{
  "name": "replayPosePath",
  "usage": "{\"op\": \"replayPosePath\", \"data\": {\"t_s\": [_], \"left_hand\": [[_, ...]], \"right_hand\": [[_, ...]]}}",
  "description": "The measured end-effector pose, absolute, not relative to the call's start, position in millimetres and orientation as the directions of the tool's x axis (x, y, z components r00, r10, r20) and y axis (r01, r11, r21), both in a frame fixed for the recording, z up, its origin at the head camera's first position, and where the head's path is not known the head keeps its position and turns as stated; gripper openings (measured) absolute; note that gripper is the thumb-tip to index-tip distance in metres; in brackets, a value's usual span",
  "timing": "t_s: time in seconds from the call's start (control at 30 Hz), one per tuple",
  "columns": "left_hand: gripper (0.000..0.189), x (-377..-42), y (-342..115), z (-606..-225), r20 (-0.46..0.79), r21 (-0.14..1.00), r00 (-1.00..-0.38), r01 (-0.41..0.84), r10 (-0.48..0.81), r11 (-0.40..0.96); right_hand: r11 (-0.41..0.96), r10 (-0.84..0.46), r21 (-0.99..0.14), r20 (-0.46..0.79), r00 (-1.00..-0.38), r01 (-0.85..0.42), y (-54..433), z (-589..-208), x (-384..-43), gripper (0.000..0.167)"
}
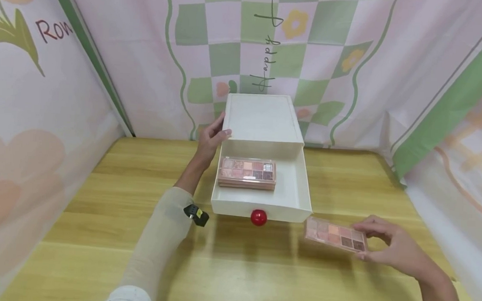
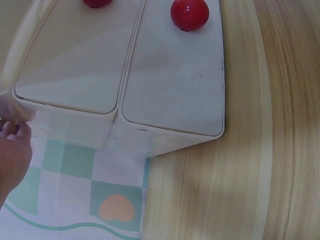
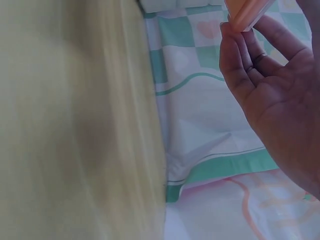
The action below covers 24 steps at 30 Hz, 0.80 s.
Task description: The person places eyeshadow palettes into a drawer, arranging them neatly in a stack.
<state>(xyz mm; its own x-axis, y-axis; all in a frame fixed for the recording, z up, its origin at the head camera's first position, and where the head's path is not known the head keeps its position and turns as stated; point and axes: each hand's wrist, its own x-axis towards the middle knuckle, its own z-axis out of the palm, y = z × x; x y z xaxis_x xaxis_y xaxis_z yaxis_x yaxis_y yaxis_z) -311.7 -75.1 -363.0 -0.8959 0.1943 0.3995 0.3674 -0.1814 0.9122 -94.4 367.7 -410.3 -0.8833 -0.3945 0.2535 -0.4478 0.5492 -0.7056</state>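
Observation:
My right hand (image 1: 402,248) pinches an eyeshadow palette (image 1: 331,234) by its right end, thumb below and fingers above, just right of the open drawer's front corner. The right wrist view shows the pink edge of that palette (image 3: 245,15) at the fingertips. A white drawer unit (image 1: 263,117) has its top drawer (image 1: 292,190) pulled out, a red knob (image 1: 258,217) on the front. Inside, toward the left, more eyeshadow palettes (image 1: 247,174) lie stacked. My left hand (image 1: 211,139) holds the unit's upper left side, thumb at the top front edge.
In the left wrist view, two closed drawers (image 2: 172,75) with red knobs (image 2: 190,12) sit below the open one. The unit stands on a wooden table (image 1: 136,236) near the back. Patterned cloth (image 1: 268,46) hangs behind it and along both sides.

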Motion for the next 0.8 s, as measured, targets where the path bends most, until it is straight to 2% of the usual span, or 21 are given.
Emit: {"op": "replayPosePath", "data": {"t_s": [0.2, 0.5, 0.8], "left_hand": [[0.075, -313, -75, -363, 0.388, 0.917, -0.901, 0.356, 0.196, -0.179], [0.077, -312, -75, -363, 0.383, 0.919, -0.903, 0.35, 0.196, -0.182], [0.08, -314, -75, -364, 0.398, 0.913, -0.897, 0.366, 0.195, -0.18]], "right_hand": [[0.559, -0.365, -0.693, 0.287, -0.886, -0.455, 370, -392, -98, 0.056], [0.52, -0.377, -0.662, 0.388, -0.841, -0.539, 369, -369, -113, 0.059], [0.516, -0.368, -0.653, 0.415, -0.832, -0.554, 369, -350, -124, 0.058]]}}
